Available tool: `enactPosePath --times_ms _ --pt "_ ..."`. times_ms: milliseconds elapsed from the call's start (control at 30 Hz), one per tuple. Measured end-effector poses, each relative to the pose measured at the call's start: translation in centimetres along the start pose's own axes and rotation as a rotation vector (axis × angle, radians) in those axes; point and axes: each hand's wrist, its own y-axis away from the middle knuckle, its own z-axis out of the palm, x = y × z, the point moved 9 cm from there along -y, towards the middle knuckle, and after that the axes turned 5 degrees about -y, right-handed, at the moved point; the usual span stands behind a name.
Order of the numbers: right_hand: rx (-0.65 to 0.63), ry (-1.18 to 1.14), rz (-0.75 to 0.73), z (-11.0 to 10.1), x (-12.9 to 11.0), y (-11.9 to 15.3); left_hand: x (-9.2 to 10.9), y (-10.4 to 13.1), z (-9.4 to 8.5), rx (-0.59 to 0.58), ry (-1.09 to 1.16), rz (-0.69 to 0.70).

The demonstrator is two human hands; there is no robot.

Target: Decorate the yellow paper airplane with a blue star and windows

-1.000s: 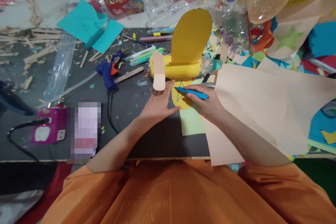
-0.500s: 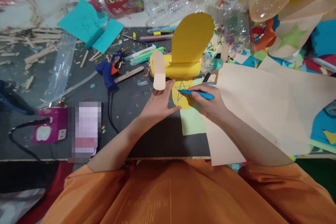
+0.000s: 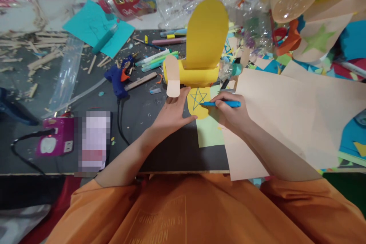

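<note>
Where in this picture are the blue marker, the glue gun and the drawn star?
blue marker [image 3: 225, 104], head view, middle of its barrel by the right hand's fingers.
glue gun [image 3: 117, 80], head view, on its blue body.
drawn star [image 3: 198, 98], head view, centre of the star on the yellow flap.

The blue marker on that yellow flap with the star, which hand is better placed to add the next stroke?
Right. The right hand already holds the blue marker with its tip at the star on the yellow flap. The left hand lies flat beside the flap, steadying it, so it probably should remain there.

Matt yellow paper flap [image 3: 198, 103], glossy plastic pen [image 3: 224, 104], clear plastic bottles [image 3: 183, 4].
</note>
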Motion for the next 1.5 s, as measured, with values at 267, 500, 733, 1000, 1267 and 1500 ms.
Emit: enactPosePath --times_ms 267,500,733,1000,1267,1500 --pt "0.065 -0.060 0.068 -0.6 0.4 0.2 0.2 0.0 -0.2 0.014 0.010 0.017" --pt "0.108 -0.130 0.046 -1.2 0.9 0.4 0.1 -0.1 -0.2 0.020 0.007 0.020" --pt "0.126 -0.169 0.064 -1.7 1.6 0.5 0.2 -0.1 -0.4 0.022 0.013 0.014" --pt "0.149 -0.197 0.136 -2.2 2.2 -0.2 0.1 -0.1 -0.5 0.012 0.002 -0.013" --pt "0.147 -0.200 0.111 -1.9 1.4 0.0 0.1 -0.1 -0.5 0.016 0.000 0.009" --pt "0.102 -0.185 0.105 -1.8 1.5 0.0 0.0 -0.1 -0.3 -0.001 -0.014 -0.014"
